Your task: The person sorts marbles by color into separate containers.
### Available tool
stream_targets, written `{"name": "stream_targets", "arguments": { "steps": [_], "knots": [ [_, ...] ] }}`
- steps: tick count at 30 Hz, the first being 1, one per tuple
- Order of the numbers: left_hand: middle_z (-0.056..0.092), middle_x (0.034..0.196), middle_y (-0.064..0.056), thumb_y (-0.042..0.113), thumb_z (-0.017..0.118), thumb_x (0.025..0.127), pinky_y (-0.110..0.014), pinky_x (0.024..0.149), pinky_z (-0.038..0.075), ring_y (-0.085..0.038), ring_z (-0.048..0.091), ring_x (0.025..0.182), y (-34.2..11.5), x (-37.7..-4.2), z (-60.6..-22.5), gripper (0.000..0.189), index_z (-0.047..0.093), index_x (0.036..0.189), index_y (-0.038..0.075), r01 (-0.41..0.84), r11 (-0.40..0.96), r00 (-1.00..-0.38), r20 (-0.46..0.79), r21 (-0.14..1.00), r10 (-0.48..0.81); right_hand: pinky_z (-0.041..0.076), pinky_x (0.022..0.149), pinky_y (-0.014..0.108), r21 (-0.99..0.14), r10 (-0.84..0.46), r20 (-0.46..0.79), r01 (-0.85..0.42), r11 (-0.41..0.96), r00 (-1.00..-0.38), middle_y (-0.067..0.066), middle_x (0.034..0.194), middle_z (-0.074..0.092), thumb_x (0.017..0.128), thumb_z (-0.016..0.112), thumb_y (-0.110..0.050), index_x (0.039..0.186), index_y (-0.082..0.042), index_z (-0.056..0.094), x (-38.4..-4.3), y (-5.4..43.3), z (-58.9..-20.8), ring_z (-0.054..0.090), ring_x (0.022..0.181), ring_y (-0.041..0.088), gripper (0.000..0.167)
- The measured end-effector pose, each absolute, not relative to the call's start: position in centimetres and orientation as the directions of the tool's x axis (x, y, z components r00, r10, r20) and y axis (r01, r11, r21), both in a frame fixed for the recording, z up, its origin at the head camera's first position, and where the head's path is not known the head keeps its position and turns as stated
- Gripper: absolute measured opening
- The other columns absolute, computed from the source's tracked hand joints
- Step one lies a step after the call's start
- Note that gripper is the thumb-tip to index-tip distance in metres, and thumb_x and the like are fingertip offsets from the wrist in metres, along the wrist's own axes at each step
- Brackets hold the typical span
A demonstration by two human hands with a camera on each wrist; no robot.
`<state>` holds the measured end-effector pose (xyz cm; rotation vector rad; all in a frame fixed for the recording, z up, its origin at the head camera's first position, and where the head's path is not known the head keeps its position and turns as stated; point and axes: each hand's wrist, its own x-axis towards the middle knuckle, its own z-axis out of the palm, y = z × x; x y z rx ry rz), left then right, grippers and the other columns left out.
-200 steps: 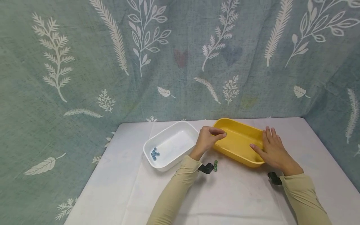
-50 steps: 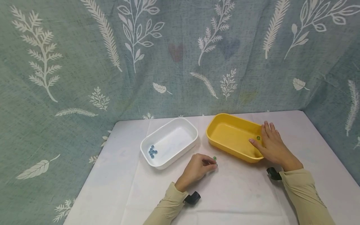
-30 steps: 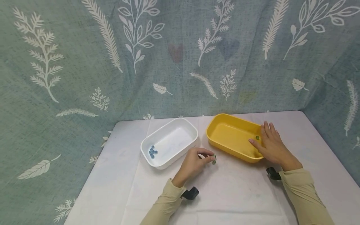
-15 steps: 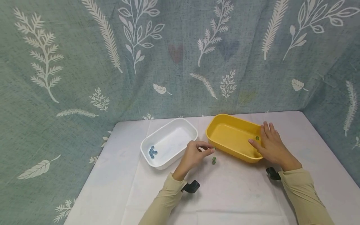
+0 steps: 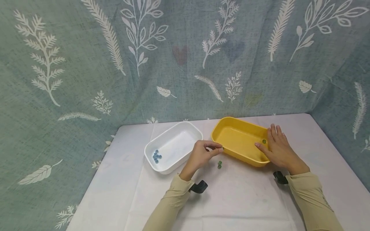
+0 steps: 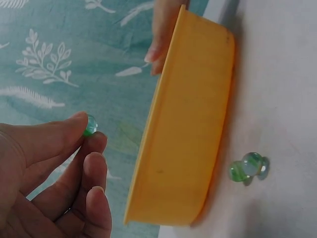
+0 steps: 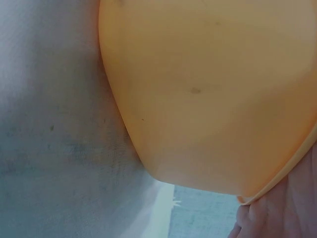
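Note:
Between thumb and forefinger my left hand (image 5: 202, 154) pinches a clear green marble (image 6: 90, 126), at the near left rim of the yellow tray (image 5: 240, 156). My right hand (image 5: 278, 149) rests over the tray's right end, fingers straight and thumb on the inner side. Inside that tray, near the right thumb, lies a green marble (image 5: 264, 141). Two more green marbles (image 6: 246, 166) sit close together on the white cloth in front of the tray. In the right wrist view, the tray's outer wall (image 7: 198, 124) fills most of the picture, with part of my right hand at its rim.
Left of the yellow tray stands a white tray (image 5: 189, 157) with several blue marbles (image 5: 156, 156) at its left end. A white cloth (image 5: 231, 199) covers the table. Behind it hangs a green-blue curtain (image 5: 173, 80) with white leaf prints.
My left hand has picked a green marble off the cloth and carried it up to the yellow tray's rim. My right hand stays on the tray.

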<state>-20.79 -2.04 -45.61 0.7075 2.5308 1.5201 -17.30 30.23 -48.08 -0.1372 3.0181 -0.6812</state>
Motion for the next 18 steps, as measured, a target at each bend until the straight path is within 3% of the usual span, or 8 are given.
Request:
{"name": "stream_targets", "arguments": {
  "steps": [18],
  "knots": [
    [0.081, 0.104, -0.005, 0.026, 0.079, 0.093, -0.017, 0.067, 0.049, -0.006, 0.064, 0.084, -1.03, -21.47, -44.94, 0.019, 0.083, 0.104, 0.011, 0.342, 0.365, -0.875, 0.152, 0.866, 0.459, -0.001, 0.125, 0.072, -0.445, -0.088, -0.021, -0.069, 0.893, -0.996, 0.036, 0.167, -0.015, 0.105, 0.035, -0.065, 0.158, 0.015, -0.008, -17.18, 30.22, -48.01, -0.011, 0.156, 0.055, 0.106]
  ]
}}
